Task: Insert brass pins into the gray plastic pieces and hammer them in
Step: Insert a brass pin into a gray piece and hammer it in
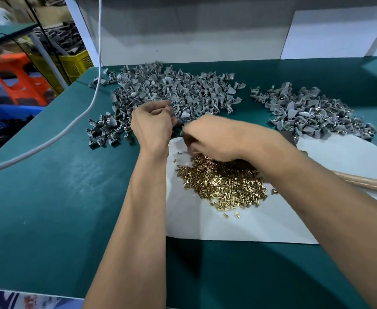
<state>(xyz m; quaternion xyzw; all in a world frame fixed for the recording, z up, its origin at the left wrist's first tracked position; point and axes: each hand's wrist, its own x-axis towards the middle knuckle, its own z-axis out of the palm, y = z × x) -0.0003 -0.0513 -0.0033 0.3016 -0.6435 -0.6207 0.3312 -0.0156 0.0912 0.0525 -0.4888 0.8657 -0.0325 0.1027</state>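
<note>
A green table [49, 208] fills most of the view, backed by a pale upright panel [194, 36], with a white sheet [238, 226] laid flat on its nearer right part. A large heap of gray plastic pieces [172, 90] spreads across the far middle of the table, and a second, smaller heap [305, 110] lies well apart to its right, some of its pieces showing brass. A pile of brass pins [223, 184] sits on the white sheet, just below the right hand. A wooden handle [365, 182] lies at the right edge of the sheet, partly hidden by the right forearm. A white cable [71, 126] hangs down and trails over the table's left side. Beyond the left edge stand an orange stool [18, 79], a yellow crate [71, 65] and a blue bin [9, 114]. The left hand [151, 126] hovers at the near edge of the large heap, fingers curled, pinching a small gray piece at its fingertips. The right hand [214, 139] reaches in from the right, knuckles up, fingers curled down over the top of the pin pile; blur hides whether it holds anything.
</note>
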